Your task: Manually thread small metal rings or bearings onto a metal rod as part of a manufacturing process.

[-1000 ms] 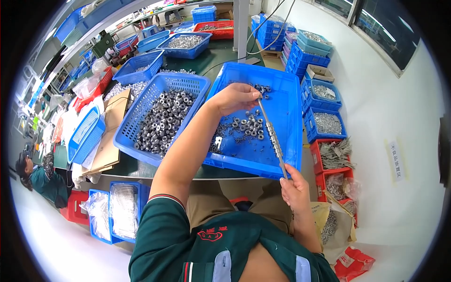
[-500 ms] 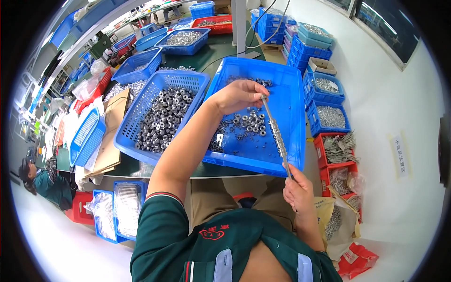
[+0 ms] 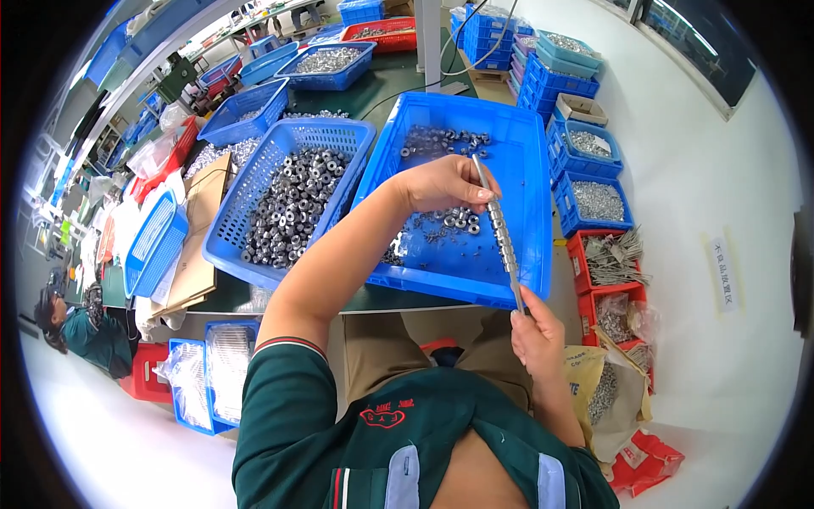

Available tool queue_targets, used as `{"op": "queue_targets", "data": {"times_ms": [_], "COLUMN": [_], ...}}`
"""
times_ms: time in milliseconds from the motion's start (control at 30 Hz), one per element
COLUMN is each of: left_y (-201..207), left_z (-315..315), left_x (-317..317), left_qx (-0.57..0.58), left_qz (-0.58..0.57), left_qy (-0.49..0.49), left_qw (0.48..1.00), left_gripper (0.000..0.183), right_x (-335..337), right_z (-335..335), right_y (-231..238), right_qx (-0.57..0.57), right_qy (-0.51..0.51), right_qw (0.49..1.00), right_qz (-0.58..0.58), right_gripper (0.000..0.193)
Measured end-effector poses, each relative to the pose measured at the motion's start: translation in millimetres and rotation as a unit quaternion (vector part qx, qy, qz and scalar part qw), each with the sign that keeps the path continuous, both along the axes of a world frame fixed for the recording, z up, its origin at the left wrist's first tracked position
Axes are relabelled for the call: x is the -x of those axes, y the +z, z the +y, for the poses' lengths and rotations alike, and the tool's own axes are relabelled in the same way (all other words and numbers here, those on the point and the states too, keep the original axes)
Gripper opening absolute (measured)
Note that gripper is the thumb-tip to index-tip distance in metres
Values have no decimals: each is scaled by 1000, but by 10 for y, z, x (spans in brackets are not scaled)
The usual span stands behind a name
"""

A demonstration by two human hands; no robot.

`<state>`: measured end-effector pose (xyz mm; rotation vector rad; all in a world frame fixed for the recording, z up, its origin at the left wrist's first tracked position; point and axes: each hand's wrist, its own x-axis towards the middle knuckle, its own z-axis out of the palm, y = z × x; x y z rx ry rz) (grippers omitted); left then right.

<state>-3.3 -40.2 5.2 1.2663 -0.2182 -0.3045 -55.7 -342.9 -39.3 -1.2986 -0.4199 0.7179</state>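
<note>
Cool white light is filling the workroom, washing out the pale expanse [image 3: 170, 462] at lower left and brightening the white wall [image 3: 670, 199] at right. Light streaks are reflecting in the dark window [image 3: 691, 55]. A soft sheen is spreading over the blue tray [image 3: 519, 170], and highlights are glinting along the ringed metal rod [image 3: 506, 251], which is showing fairly sharply. Toward the left rim, distant clutter [image 3: 80, 182] is blurring into haze; fisheye distortion is bending straight edges, and black vignetting is ringing the view.
</note>
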Motion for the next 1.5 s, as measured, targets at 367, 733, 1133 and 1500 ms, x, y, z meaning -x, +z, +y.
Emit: {"op": "queue_targets", "data": {"times_ms": [367,733,1133,1500], "left_y": [-203,-717,-10,124], "left_z": [412,363,300,215], "left_x": [-200,-303,-136,-1], "left_qx": [-342,-707,-181,-92], "left_qz": [-41,-23,-71,-71], "left_qy": [319,225,257,197], "left_qw": [883,670,947,974], "left_gripper": [26,26,30,23], "right_x": [-68,-82,-132,-165], "right_z": [2,-9,-67,-64], "right_y": [-3,-14,-15,-35], "right_qx": [-19,-6,-13,-28], "right_qy": [-41,-29,12,27], "right_qw": [999,1000,1000,999], "right_qz": [6,5,25,19], "right_gripper": [43,44,46,46]}}
